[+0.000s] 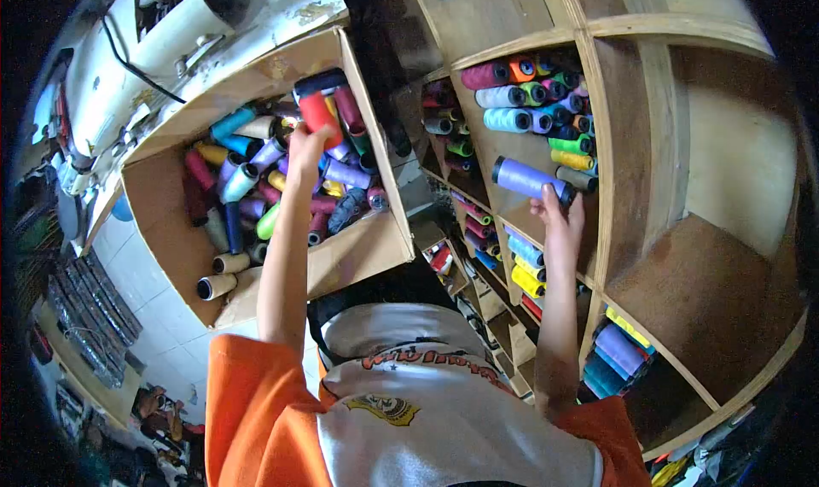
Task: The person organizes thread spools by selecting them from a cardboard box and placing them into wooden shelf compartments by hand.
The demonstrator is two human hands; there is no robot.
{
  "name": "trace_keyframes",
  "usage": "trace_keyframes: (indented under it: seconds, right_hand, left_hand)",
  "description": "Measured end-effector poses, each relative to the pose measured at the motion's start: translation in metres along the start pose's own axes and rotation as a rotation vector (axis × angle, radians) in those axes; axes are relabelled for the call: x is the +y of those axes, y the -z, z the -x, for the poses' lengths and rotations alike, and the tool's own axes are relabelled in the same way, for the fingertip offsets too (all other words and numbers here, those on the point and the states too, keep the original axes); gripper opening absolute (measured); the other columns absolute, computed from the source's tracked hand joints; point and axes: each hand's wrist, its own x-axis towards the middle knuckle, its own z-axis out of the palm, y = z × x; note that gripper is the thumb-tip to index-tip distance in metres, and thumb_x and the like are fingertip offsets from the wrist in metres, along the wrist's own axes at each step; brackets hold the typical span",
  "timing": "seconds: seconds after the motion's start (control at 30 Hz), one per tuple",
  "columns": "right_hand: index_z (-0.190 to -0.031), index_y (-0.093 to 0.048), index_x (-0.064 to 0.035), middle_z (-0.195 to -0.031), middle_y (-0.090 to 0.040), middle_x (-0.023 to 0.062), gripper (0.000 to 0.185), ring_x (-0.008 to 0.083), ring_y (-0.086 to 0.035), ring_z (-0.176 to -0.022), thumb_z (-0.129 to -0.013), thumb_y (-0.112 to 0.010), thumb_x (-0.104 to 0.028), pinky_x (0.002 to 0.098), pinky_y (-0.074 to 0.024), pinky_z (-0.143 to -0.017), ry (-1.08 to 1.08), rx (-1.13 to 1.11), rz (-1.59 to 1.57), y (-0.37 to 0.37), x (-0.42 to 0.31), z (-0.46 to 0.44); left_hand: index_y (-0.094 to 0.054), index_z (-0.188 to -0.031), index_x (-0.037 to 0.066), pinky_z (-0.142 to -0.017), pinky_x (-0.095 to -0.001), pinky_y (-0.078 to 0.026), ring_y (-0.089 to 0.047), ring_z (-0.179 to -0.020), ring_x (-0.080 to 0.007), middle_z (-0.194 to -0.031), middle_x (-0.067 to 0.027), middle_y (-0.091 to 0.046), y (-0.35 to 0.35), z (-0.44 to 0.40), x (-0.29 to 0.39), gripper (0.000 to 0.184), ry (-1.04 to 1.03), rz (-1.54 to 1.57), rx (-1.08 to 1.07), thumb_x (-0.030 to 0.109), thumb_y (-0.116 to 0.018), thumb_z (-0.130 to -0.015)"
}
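Head view: my left hand (310, 148), outstretched over one box (162, 248), grips one red spool (319, 114); my right hand (559, 224), extended at the shelf (604, 188), holds one purple spool (525, 180)

The left hand (309, 148) covers part of the red spool (316, 111); far left, a machine (179, 36), perhaps for sewing, is cut off

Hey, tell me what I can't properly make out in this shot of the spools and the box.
All in the head view:
- Most of the cardboard box's floor: hidden under the piled spools.
- Part of the red spool: behind the left hand's fingers.
- Part of the purple spool's gripped end: behind the right hand's fingers.
- White machine: cut off by the top edge.
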Motion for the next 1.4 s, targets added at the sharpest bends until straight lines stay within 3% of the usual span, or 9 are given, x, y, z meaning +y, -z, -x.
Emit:
trace_keyframes:
  seconds: [0.17, 0.23, 0.3, 0.6, 0.9, 1.03, 1.13, 1.17, 1.4]
  right_hand:
    - [-0.105, -0.049, 0.0015, -0.085, -0.059, 0.0069, 0.033, 0.0113, -0.058, -0.07, -0.086, -0.064, -0.021, 0.0236, -0.0481, -0.061, -0.03, -0.014, -0.09, -0.007, 0.012, -0.011]
    - [-0.104, -0.049, 0.0005, -0.085, -0.06, 0.0064, 0.03, 0.0111, -0.058, -0.069, -0.086, -0.064, -0.02, 0.0236, -0.0484, -0.061, 0.026, -0.055, 0.015, -0.005, 0.007, -0.005]
    - [-0.102, -0.049, 0.0001, -0.085, -0.06, 0.0062, 0.028, 0.0111, -0.059, -0.068, -0.086, -0.064, -0.019, 0.0236, -0.0486, -0.061, 0.107, -0.048, 0.125, -0.005, 0.002, 0.005]
    - [-0.101, -0.051, 0.0013, -0.08, -0.06, 0.0068, 0.032, 0.0117, -0.06, -0.068, -0.084, -0.066, -0.021, 0.0245, -0.0473, -0.06, 0.142, 0.13, 0.299, 0.019, 0.025, -0.002]
    - [-0.098, -0.058, -0.0003, -0.092, -0.062, 0.0127, 0.037, 0.0254, -0.06, -0.084, -0.07, -0.077, -0.016, 0.035, -0.0459, -0.078, 0.466, 0.334, 0.626, 0.017, 0.071, -0.104]
    - [-0.104, -0.057, -0.0011, -0.097, -0.063, 0.0138, 0.043, 0.0262, -0.061, -0.09, -0.068, -0.077, -0.014, 0.0348, -0.0462, -0.081, 0.443, 0.41, 0.747, 0.005, 0.074, -0.132]
    - [-0.107, -0.057, -0.002, -0.099, -0.063, 0.0146, 0.047, 0.0267, -0.06, -0.094, -0.067, -0.077, -0.015, 0.0352, -0.0456, -0.084, 0.334, 0.395, 0.713, 0.001, 0.077, -0.146]
    - [-0.108, -0.057, -0.0024, -0.1, -0.063, 0.0149, 0.047, 0.0268, -0.06, -0.095, -0.067, -0.077, -0.015, 0.0354, -0.0453, -0.085, 0.3, 0.385, 0.688, 0.0, 0.078, -0.149]
    - [-0.111, -0.056, -0.0036, -0.106, -0.063, 0.0167, 0.05, 0.0302, -0.06, -0.098, -0.069, -0.075, -0.02, 0.0388, -0.0459, -0.086, 0.367, 0.424, 0.814, 0.013, 0.106, -0.183]
  left_hand:
    - [-0.059, -0.095, 0.006, -0.079, -0.034, -0.048, -0.058, -0.088, -0.0207, -0.091, -0.0076, -0.061, -0.01, 0.004, -0.011, 0.036, 0.062, -0.146, -0.325, 0.01, -0.068, -0.061]
    - [-0.06, -0.098, 0.006, -0.092, -0.0382, -0.043, -0.053, -0.111, -0.0292, -0.106, -0.0163, -0.059, -0.019, 0.006, -0.024, 0.043, -0.715, -0.707, -0.301, 0.01, -0.07, -0.056]
    - [-0.059, -0.102, 0.007, -0.1, -0.0378, -0.038, -0.041, -0.124, -0.0348, -0.121, -0.0211, -0.052, -0.018, -0.001, -0.03, 0.051, -0.61, -0.829, -0.511, 0.01, -0.071, -0.052]
    - [-0.054, -0.108, 0.006, -0.069, -0.0445, -0.053, -0.062, -0.086, -0.0339, -0.132, -0.0099, -0.041, -0.015, 0.017, -0.009, 0.044, -0.692, -1.292, -0.599, 0.001, -0.061, -0.066]
    - [-0.059, -0.098, 0.007, -0.077, -0.044, -0.05, -0.06, -0.091, -0.0348, -0.096, -0.0154, -0.062, -0.027, -0.007, 0.007, 0.042, -0.589, -1.181, -0.861, 0.007, -0.067, -0.057]
    - [-0.059, -0.096, 0.004, -0.077, -0.0429, -0.049, -0.06, -0.087, -0.0364, -0.094, -0.0171, -0.062, -0.004, 0.026, 0.012, 0.044, -0.811, -0.962, -0.456, 0.011, -0.071, -0.054]
    - [-0.057, -0.098, 0.003, -0.077, -0.0377, -0.049, -0.062, -0.083, -0.031, -0.091, -0.0158, -0.063, 0.03, 0.066, 0.03, 0.045, -0.628, -0.702, -0.185, 0.014, -0.073, -0.057]
    - [-0.056, -0.1, 0.004, -0.077, -0.0322, -0.048, -0.061, -0.082, -0.0208, -0.088, -0.0113, -0.063, 0.042, 0.088, 0.058, 0.043, -0.274, -0.636, -0.286, 0.016, -0.072, -0.062]
    - [-0.054, -0.094, 0.005, -0.069, -0.029, -0.048, -0.059, -0.076, -0.0132, -0.086, -0.0037, -0.059, 0.066, 0.174, 0.082, 0.033, -0.029, 0.364, -0.139, 0.023, -0.07, -0.071]
